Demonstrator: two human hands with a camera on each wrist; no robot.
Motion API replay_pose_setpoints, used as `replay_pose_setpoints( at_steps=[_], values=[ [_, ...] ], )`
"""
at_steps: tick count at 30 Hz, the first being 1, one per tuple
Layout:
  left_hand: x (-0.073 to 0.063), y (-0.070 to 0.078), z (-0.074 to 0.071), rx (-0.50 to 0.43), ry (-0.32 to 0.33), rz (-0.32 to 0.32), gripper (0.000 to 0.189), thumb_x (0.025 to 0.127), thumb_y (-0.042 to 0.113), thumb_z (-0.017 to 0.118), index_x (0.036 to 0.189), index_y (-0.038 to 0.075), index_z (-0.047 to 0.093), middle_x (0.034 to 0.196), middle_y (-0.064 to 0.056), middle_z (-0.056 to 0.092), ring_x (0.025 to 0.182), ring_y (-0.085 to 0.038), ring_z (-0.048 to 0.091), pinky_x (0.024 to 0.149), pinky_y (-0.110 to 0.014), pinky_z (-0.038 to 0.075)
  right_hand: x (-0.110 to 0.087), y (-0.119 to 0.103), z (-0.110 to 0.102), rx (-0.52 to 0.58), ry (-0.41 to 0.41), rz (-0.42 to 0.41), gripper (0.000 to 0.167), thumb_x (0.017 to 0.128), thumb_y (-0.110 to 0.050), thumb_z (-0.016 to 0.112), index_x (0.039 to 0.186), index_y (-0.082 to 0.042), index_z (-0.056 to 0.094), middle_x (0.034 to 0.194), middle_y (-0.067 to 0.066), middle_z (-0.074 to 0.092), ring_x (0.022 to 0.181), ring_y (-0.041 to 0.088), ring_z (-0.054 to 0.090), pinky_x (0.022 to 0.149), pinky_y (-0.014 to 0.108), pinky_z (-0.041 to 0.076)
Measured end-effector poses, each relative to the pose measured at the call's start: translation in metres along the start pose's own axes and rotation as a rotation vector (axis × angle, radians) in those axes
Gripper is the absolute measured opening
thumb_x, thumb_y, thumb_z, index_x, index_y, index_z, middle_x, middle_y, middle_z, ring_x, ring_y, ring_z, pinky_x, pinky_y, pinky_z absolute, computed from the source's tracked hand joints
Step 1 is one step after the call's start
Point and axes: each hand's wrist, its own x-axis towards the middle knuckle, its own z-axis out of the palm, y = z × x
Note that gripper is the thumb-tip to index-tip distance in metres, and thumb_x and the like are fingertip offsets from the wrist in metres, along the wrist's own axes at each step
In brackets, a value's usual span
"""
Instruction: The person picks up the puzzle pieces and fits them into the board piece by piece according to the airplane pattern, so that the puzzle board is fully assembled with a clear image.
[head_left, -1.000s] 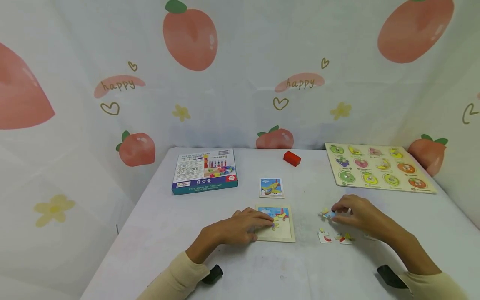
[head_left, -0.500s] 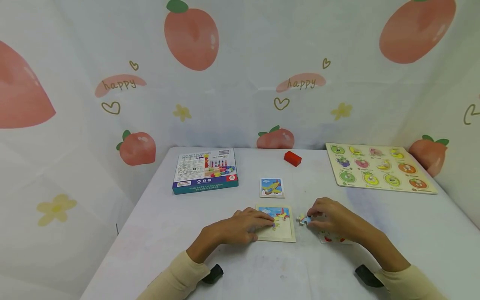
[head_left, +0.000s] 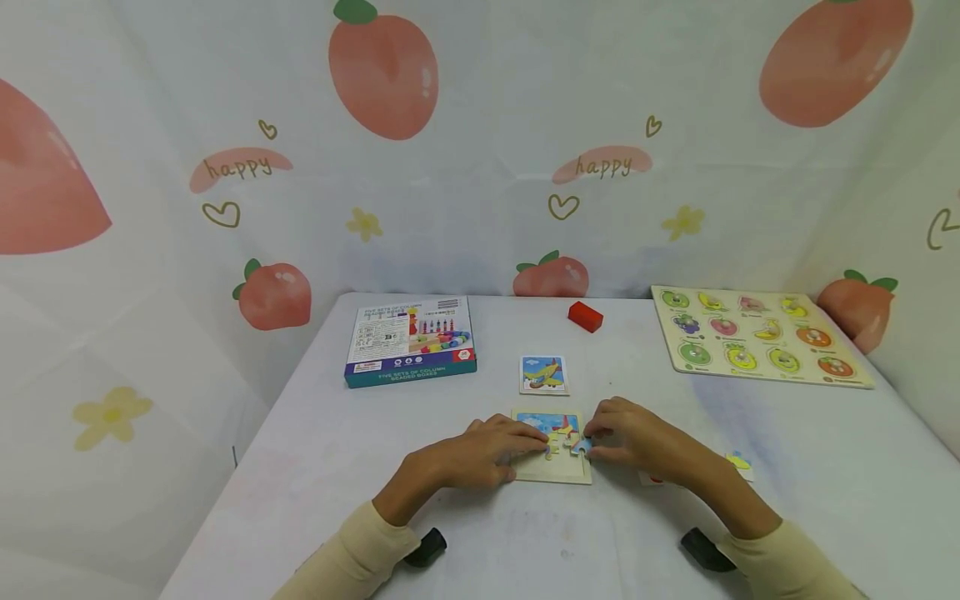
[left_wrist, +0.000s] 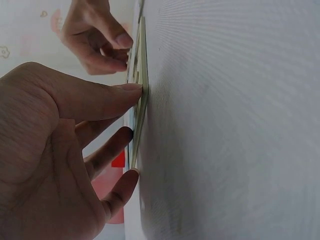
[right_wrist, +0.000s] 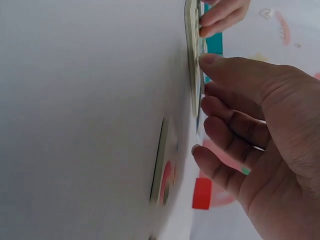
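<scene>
My left hand [head_left: 483,454] rests on the left side of a small wooden jigsaw tray [head_left: 555,476], which is partly filled with airplane picture pieces. In the left wrist view the thumb [left_wrist: 120,97] lies at the tray's near edge and the other fingertips touch it farther along. With thumb and fingers, my right hand [head_left: 637,433] pinches a blue-and-yellow jigsaw piece [head_left: 581,447] over the tray's right side. Loose jigsaw pieces lie right of the tray, one with yellow [head_left: 738,461] beyond the right forearm; another piece [right_wrist: 163,175] shows below the right hand in its wrist view.
An airplane picture card [head_left: 543,375] lies behind the tray. Farther back are a boxed bead set [head_left: 410,342] at left, a red block [head_left: 585,317] and a fruit puzzle board [head_left: 757,333] at right. A printed cloth [head_left: 480,217] hangs behind the table.
My right hand has carried the jigsaw piece leftward from among the loose pieces to the tray's right side. My left hand has stayed on the tray.
</scene>
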Motion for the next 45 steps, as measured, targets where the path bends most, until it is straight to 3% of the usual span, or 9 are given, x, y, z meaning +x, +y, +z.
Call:
replay_pose_setpoints(
  at_steps=[15, 45],
  values=[
    [0.001, 0.0, -0.001, -0.002, 0.0, 0.001, 0.057, 0.103, 0.014, 0.064, 0.157, 0.028, 0.054, 0.163, 0.015, 0.045, 0.151, -0.017, 0.037, 0.112, -0.042, 0.038, 0.01, -0.01, 0.006, 0.007, -0.012, 0.018, 0.023, 0.091, -0.024, 0.085, 0.111, -0.013, 0.081, 0.102, -0.012, 0.065, 0.1, 0.01, 0.059, 0.092, 0.033, 0.058],
    [0.0, 0.004, -0.002, 0.0, 0.013, 0.005, 0.056, 0.1, 0.011, 0.064, 0.154, 0.026, 0.058, 0.16, 0.014, 0.049, 0.149, -0.017, 0.039, 0.109, -0.04, 0.04, 0.01, -0.01, 0.006, 0.014, 0.004, 0.007, 0.021, 0.091, -0.024, 0.085, 0.11, -0.016, 0.083, 0.101, -0.012, 0.065, 0.096, 0.007, 0.057, 0.087, 0.029, 0.056]
  ],
)
